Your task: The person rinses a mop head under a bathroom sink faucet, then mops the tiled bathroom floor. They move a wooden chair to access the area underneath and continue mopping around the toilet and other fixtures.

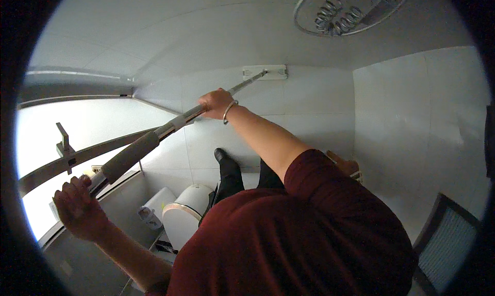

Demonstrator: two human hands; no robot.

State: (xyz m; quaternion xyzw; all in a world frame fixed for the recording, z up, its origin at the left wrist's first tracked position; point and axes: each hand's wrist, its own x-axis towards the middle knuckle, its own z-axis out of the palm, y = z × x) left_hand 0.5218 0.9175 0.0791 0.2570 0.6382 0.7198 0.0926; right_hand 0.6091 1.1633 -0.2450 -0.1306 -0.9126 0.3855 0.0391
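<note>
A flat mop with a metal pole (244,84) runs diagonally from the lower left to the far middle. My left hand (79,207) is closed around the pole's upper end, just beyond a dark foam sleeve (131,154). Farther down, my right hand (217,103), with a bangle at its wrist, grips the shaft. The pale rectangular mop head (253,72) lies on the tiled floor (317,92), close to the foot of the far wall (232,36).
A bright window (42,129) with a handle (64,143) is at left. Beside my legs stand a white lidded container (195,197) and a smaller white container (164,199). A hoop with metal coils (328,15) hangs top right. A framed panel (448,242) stands lower right.
</note>
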